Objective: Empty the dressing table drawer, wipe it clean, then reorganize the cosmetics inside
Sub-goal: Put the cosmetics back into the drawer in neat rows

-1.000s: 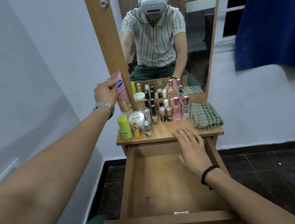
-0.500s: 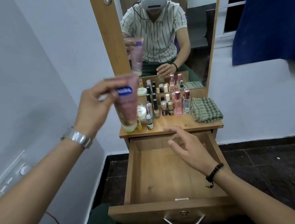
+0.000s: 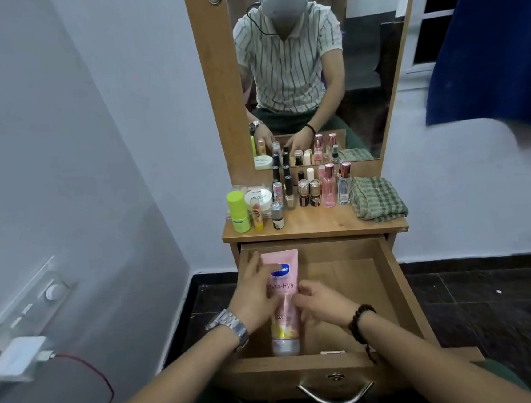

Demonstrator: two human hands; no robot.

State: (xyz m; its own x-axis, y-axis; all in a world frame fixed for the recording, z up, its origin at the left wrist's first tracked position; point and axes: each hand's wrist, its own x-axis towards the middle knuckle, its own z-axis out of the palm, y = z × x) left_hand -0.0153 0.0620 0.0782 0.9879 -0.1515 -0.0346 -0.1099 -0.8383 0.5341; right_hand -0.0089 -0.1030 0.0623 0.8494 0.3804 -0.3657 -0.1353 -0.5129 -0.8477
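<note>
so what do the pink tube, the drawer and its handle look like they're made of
Pink tube: seems soft plastic with a smooth, faintly glossy printed skin and a clear cap end. Drawer: looks like wood or wood-look board, matt brown with visible grain; which one is unclear. Handle: likely metal, a silvery curved bar with bright highlights.

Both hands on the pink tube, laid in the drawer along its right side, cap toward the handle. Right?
Not quite. The head view shows the pink tube along the drawer's left side; left hand and right hand are on it, cap toward the handle.
</note>
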